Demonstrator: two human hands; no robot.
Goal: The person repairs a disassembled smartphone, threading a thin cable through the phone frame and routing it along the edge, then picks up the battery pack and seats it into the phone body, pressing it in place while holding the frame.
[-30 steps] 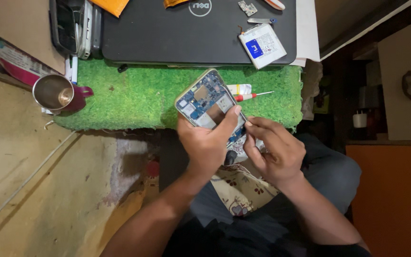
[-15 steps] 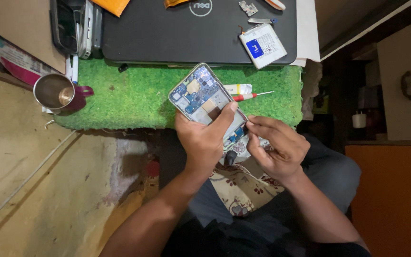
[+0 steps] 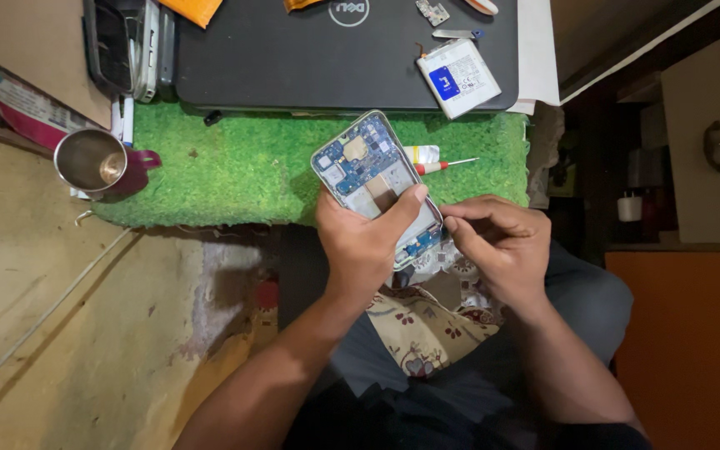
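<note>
My left hand (image 3: 366, 242) grips an opened smartphone (image 3: 368, 171) with its back off, blue circuit board showing, tilted up to the left over the edge of a green turf mat (image 3: 235, 167). The thumb lies across the phone's middle. My right hand (image 3: 497, 242) sits at the phone's lower right edge, its fingertips pinched together by the frame; whether they hold something small I cannot tell. A red-handled screwdriver (image 3: 443, 165) and a small white tube (image 3: 421, 153) lie on the mat just behind the phone.
A shut black laptop (image 3: 335, 58) lies behind the mat with a white phone battery (image 3: 458, 77) and small parts on it. A steel cup (image 3: 89, 160) stands at the mat's left. A patterned cloth (image 3: 427, 329) covers my lap. An orange cabinet (image 3: 693, 350) is at right.
The phone has shifted slightly to the right and down in my left hand. My right hand has moved from under the phone to its lower right edge, fingers pinched.
</note>
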